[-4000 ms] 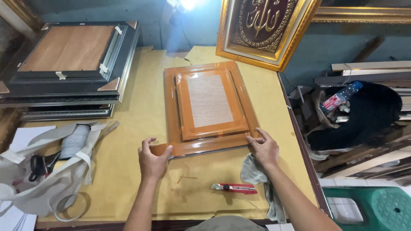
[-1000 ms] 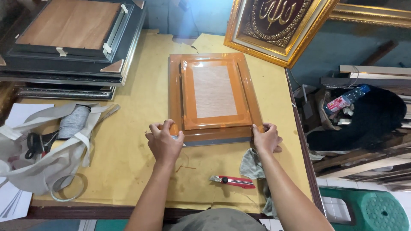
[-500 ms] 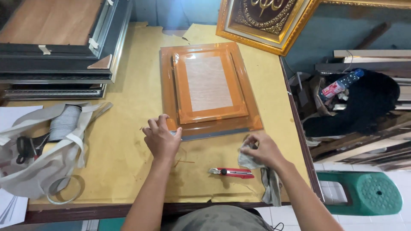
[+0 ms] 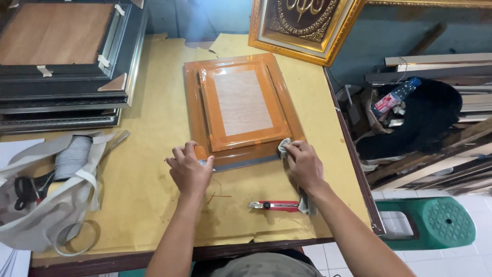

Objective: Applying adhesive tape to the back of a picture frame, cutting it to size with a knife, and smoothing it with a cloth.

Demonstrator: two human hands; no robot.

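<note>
On the paper-covered bench lies a glossy orange wooden picture frame, back up — the left hand presses loosely open on its near left corner, the right hand grasps a grey cloth at its near right corner, a red utility knife just below.

Picture frame lying mid-table, stacked frames sitting far left, bag lying near left, utility knife lying before the frame, leaning frame standing behind.
</note>
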